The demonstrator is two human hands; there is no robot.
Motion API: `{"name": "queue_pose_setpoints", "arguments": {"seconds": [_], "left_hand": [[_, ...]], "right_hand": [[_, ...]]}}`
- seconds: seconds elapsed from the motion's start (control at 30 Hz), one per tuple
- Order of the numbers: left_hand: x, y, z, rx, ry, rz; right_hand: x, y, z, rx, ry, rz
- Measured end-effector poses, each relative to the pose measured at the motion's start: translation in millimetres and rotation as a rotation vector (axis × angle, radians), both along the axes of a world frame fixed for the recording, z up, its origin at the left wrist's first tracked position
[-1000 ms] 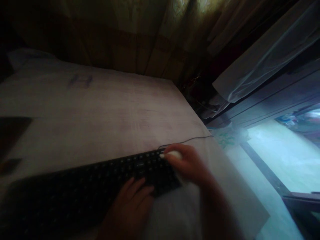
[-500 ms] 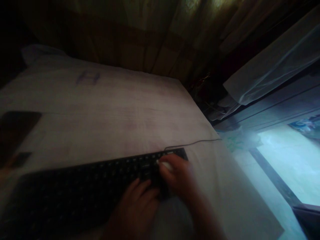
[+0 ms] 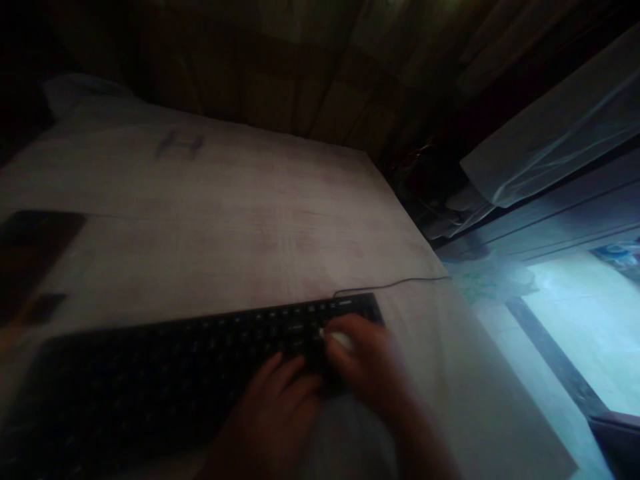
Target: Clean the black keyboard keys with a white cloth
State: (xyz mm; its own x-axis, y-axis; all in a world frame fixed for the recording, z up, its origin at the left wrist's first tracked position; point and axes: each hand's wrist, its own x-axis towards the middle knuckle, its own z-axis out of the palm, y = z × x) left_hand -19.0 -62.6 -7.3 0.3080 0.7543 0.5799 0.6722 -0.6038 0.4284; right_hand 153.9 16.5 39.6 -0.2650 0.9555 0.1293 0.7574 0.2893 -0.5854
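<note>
A black keyboard (image 3: pixel 165 367) lies at a slant across the near part of the cloth-covered table. My left hand (image 3: pixel 275 413) rests on its lower edge, fingers stretched out over the keys. Over the right end of the keyboard, my right hand (image 3: pixel 365 360) is closed around a small white object (image 3: pixel 341 340). Its pale tip pokes out near the keys. The fingers cover most of this object, and blur hides what kind it is.
A thin cable (image 3: pixel 395 285) runs from the keyboard over the right edge of the pale tablecloth (image 3: pixel 240 220). Dark flat items (image 3: pixel 40 247) lie at the left. Behind the table hangs a dark curtain (image 3: pixel 280 73). A clear plastic bag (image 3: pixel 495 280) sits beyond the right edge.
The view has shifted slightly and grown darker. My right hand with the white object sits a little lower over the keys. My left hand stays about where it was on the keyboard.
</note>
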Motion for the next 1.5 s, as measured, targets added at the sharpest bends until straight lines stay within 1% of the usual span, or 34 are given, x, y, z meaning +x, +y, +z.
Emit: {"name": "queue_pose_setpoints", "arguments": {"seconds": [0.1,0.2,0.47,0.53,0.67,0.77,0.87,0.97,1.1,1.23,1.43,1.5], "left_hand": [[-1,1,2.0,0.022,0.026,-0.029],[-1,3,2.9,0.034,0.005,-0.010],[3,-2,-4.5,0.001,0.013,0.013],[3,-2,-4.8,0.009,0.001,0.014],[2,-1,-3.4,0.019,-0.009,0.006],[3,0,-2.4,0.033,-0.040,0.007],[3,1,-2.8,0.019,-0.027,0.008],[3,1,-4.2,0.027,-0.007,-0.001],[3,0,-4.1,0.011,-0.035,0.014],[3,0,-1.3,0.011,-0.030,0.021],[3,-1,-2.2,-0.003,-0.016,0.015],[3,0,-3.2,-0.004,-0.026,0.012]], "right_hand": [[1,-1,0.4,-0.006,-0.013,0.003],[2,-2,1.0,-0.037,-0.026,0.002],[4,-4,5.0,-0.087,-0.023,0.012],[4,-4,5.1,-0.062,0.016,-0.010],[1,-1,0.3,0.077,0.094,-0.050],[-2,2,-5.6,0.128,0.051,-0.028],[-3,3,-8.6,0.136,0.001,0.009],[-2,2,-7.5,0.115,-0.029,0.020],[-1,1,-4.4,0.089,-0.026,0.019],[0,-1,-2.2,0.014,-0.002,-0.004],[-3,-2,2.5,-0.144,0.127,-0.085],[-8,-2,3.2,-0.160,0.156,-0.094]]}}
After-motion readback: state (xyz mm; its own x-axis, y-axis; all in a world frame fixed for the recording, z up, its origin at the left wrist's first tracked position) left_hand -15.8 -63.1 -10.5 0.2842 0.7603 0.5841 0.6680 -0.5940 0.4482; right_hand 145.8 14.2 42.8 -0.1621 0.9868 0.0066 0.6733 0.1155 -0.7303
